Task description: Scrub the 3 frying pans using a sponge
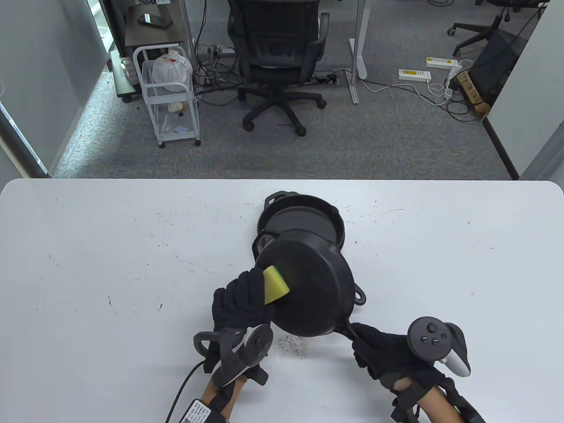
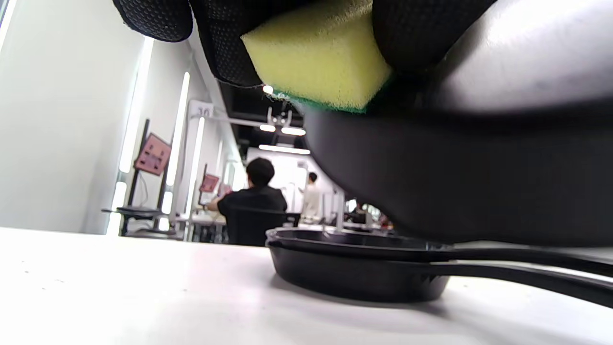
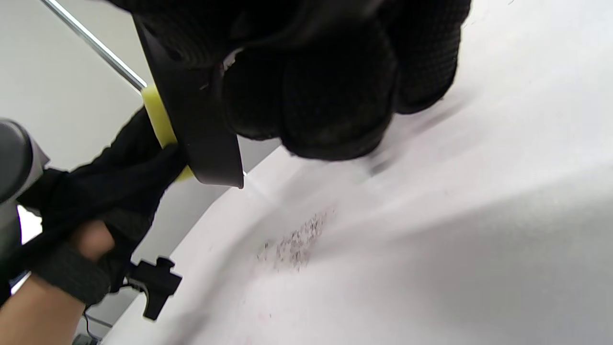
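A black frying pan [image 1: 313,286] is held tilted above the table with its underside facing me. My right hand [image 1: 365,341] grips its handle at the lower right; in the right wrist view the fingers [image 3: 330,96] curl round it. My left hand [image 1: 251,293] pinches a yellow sponge [image 1: 275,285] with a green pad and presses it against the pan's left underside, seen close in the left wrist view as the sponge [image 2: 316,52] on the pan [image 2: 479,167]. Two more black pans [image 1: 304,218] lie stacked on the table behind it, with the stack [image 2: 354,268] resting flat.
Dark crumbs [image 1: 293,343] lie on the white table [image 1: 110,264] under the held pan, also crumbs [image 3: 297,239]. Fine specks dot the tabletop. Beyond the far edge stand an office chair [image 1: 277,57] and a white cart [image 1: 169,97].
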The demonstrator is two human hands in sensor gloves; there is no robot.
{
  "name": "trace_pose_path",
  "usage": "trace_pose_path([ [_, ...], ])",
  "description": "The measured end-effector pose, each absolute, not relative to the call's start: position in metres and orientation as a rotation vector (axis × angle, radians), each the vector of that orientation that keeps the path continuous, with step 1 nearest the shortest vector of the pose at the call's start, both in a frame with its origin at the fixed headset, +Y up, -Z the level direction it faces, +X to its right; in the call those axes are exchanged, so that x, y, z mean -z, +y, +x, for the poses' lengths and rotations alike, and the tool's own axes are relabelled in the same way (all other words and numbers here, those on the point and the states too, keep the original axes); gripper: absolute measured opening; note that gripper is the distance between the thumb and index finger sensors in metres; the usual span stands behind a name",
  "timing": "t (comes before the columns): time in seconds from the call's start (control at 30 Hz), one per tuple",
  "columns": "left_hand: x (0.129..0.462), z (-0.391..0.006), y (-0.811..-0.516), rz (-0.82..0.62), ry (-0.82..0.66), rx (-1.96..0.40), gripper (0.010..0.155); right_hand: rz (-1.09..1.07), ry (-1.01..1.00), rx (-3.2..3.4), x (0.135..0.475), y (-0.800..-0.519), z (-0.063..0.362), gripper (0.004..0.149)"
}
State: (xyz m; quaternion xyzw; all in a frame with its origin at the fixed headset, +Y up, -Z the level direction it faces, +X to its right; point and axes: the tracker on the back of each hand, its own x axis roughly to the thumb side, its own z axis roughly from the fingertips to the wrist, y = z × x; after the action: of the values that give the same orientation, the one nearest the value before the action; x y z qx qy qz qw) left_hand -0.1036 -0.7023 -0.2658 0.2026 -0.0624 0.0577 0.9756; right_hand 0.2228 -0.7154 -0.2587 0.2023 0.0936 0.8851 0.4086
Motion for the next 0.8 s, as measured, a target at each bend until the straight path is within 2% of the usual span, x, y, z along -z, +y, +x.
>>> trace_pose_path([
  [0.13, 0.27, -0.099, -0.708, 0.329, -0.179, -0.075, 0.083, 0.397, 0.043, -2.198, 0.259, -0.71, 0.239, 0.052],
  [0.2, 0.271, -0.1, -0.711, 0.315, -0.166, -0.088, 0.083, 0.317, -0.141, -2.297, 0.261, -0.702, 0.248, 0.052],
  [0.27, 0.272, -0.101, -0.711, 0.302, -0.166, -0.085, 0.082, 0.237, -0.235, -2.358, 0.267, -0.695, 0.252, 0.052],
  [0.4, 0.272, -0.101, -0.711, 0.305, -0.157, -0.083, 0.082, 0.196, -0.262, -2.428, 0.297, -0.683, 0.248, 0.055],
  [0.6, 0.273, -0.102, -0.71, 0.294, -0.149, -0.071, 0.083, 0.2, -0.258, -2.7, 0.346, -0.681, 0.221, 0.058],
  [0.8, 0.274, -0.106, -0.709, 0.292, -0.13, -0.062, 0.083, 0.276, -0.041, -2.794, 0.402, -0.701, 0.195, 0.059],
])
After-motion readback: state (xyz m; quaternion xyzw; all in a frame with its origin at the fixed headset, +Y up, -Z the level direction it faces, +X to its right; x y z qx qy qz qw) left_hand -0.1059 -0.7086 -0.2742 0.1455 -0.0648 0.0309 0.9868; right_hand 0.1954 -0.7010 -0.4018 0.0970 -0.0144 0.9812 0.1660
